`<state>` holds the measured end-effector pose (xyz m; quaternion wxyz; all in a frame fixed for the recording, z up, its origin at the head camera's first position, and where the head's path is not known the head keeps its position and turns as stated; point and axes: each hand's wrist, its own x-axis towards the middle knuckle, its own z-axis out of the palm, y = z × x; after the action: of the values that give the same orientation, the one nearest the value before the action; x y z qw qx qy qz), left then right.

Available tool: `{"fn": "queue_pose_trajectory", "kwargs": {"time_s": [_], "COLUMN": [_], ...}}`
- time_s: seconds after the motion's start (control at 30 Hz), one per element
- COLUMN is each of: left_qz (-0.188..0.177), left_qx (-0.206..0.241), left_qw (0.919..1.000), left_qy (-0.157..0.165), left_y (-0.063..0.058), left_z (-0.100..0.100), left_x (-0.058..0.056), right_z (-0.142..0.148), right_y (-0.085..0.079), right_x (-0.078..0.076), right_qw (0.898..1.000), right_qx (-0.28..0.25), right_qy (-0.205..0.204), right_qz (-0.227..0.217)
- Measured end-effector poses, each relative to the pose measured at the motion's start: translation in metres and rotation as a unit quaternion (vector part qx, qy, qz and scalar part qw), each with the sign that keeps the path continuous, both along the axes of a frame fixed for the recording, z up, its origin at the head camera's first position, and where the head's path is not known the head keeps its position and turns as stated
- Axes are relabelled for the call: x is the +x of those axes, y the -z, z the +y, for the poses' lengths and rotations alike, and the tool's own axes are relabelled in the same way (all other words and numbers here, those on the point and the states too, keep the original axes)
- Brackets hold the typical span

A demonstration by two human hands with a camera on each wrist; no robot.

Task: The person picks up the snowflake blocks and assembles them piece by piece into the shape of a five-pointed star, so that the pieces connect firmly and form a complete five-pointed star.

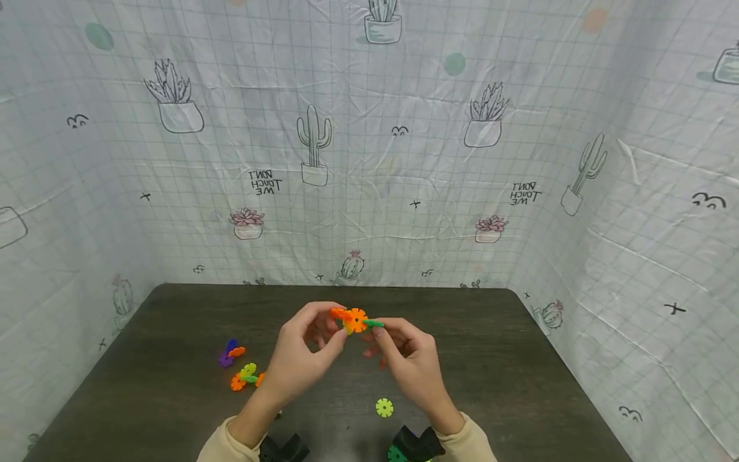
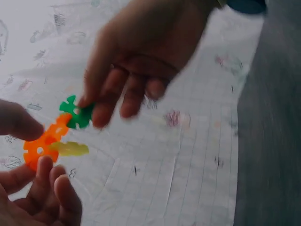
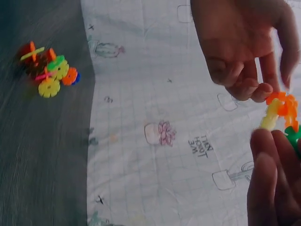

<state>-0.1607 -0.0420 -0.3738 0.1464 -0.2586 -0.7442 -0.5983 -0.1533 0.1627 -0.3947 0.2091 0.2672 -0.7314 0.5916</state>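
Note:
Between both hands, raised over the dark table, is a small build of notched plastic discs. My left hand (image 1: 297, 362) pinches an orange disc (image 2: 30, 151) between thumb and fingers. A second orange disc (image 1: 361, 314) and a yellow disc (image 2: 70, 149) are fitted to it at angles. My right hand (image 1: 412, 369) pinches a green disc (image 2: 84, 116) between thumb and index finger, its edge right at the second orange disc. The right hand's other fingers curl loosely below.
On the dark table (image 1: 491, 385), a purple, blue and orange disc cluster (image 1: 226, 359) lies at the left, near a yellow, orange and green cluster (image 1: 248, 369). A loose yellow disc (image 1: 384, 402) lies between the forearms. Patterned cloth (image 1: 369, 154) hangs behind and on both sides.

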Motion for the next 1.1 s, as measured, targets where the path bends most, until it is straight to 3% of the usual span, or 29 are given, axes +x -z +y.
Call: {"fn": "queue_pose_trajectory", "kwargs": {"time_s": [0.1,0.23,0.3,0.4,0.6,0.8,1.0,1.1], "left_qz": [0.056,0.065,0.054,0.033,0.001,-0.023,-0.093,-0.138], "left_qx": [-0.039,-0.062,-0.059,-0.041,-0.008,0.036,0.110,0.144], "left_qw": [0.9971,0.9954,0.9966,0.9986,0.9997,0.9987,0.9893,0.9799], "left_qy": [-0.034,-0.032,-0.018,0.005,0.021,0.026,0.018,0.011], "left_y": [0.003,0.005,0.005,0.006,0.006,0.002,-0.008,-0.014], "left_z": [0.000,0.000,0.000,-0.001,-0.007,-0.015,-0.029,-0.036], "left_x": [0.000,0.002,0.002,0.001,0.001,-0.001,-0.001,0.000], "right_z": [-0.003,-0.007,-0.010,-0.014,-0.022,-0.029,-0.041,-0.058], "right_y": [-0.001,-0.003,-0.003,-0.003,-0.004,-0.013,-0.008,0.010], "right_x": [0.001,0.003,0.004,0.004,0.004,0.005,-0.009,-0.025], "right_qw": [0.999,0.994,0.991,0.991,0.994,0.985,0.977,0.961], "right_qx": [-0.012,-0.035,-0.039,-0.013,0.078,0.164,0.198,0.265], "right_qy": [0.016,0.026,0.023,0.014,0.033,0.060,0.042,-0.003], "right_qz": [-0.028,-0.099,-0.127,-0.134,-0.069,-0.009,-0.069,-0.086]}}
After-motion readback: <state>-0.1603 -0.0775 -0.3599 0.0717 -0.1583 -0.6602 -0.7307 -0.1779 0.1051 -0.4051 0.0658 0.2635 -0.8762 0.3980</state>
